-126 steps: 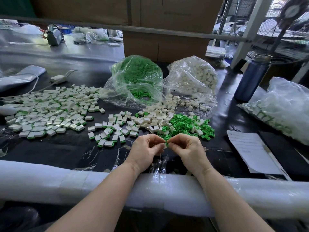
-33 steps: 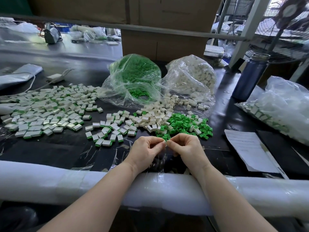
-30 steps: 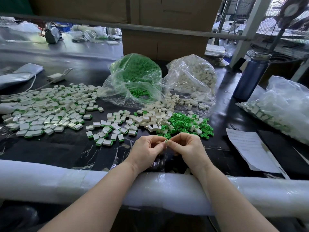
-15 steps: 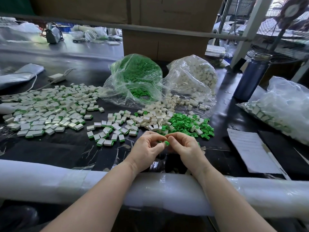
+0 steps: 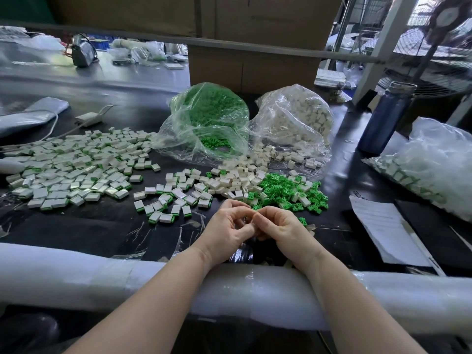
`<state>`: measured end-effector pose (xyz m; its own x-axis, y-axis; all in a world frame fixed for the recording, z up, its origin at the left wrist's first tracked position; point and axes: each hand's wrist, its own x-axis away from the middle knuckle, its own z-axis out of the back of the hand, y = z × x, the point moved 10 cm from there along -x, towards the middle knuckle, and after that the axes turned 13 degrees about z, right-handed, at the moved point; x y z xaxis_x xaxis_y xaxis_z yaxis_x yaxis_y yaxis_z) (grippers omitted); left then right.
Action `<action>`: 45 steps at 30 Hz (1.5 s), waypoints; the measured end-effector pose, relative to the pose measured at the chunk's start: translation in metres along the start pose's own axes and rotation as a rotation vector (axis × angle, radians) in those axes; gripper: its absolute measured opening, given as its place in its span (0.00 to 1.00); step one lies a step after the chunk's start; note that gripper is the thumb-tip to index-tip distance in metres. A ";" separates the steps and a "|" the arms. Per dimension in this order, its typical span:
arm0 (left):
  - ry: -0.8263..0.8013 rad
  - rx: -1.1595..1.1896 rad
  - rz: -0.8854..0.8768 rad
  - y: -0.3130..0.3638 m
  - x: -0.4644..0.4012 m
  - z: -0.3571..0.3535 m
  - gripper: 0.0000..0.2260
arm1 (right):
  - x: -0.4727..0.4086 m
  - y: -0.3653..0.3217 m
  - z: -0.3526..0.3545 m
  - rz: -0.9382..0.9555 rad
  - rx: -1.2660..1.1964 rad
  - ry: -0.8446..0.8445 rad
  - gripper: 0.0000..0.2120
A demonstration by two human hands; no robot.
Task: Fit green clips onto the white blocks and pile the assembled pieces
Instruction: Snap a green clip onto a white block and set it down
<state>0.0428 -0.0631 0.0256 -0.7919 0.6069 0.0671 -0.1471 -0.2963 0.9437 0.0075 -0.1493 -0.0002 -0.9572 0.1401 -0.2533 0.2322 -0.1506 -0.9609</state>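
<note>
Table [image 5: 102, 231] black, glossy. Assembled pieces [image 5: 74, 169] left of green-clip bag [image 5: 207, 118]: white with green edge. Loose clips [image 5: 286, 190] right-front of bag: bright green. Loose blocks [image 5: 237, 177] before bag: off-white. Bottle [image 5: 383, 121] far right of bag: dark blue, silver cap. Paper [image 5: 383, 233]: white.

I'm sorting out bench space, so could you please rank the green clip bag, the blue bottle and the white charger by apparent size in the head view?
1. Green clip bag
2. Blue bottle, though farther back
3. White charger
</note>
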 end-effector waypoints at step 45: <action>-0.006 -0.080 -0.030 -0.002 -0.003 -0.005 0.04 | 0.001 -0.012 0.001 0.039 0.037 0.063 0.11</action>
<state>0.0429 -0.0682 0.0216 -0.7833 0.6203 0.0415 -0.2175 -0.3359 0.9164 0.0033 -0.1486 0.0109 -0.9346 0.1943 -0.2979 0.2612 -0.1935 -0.9457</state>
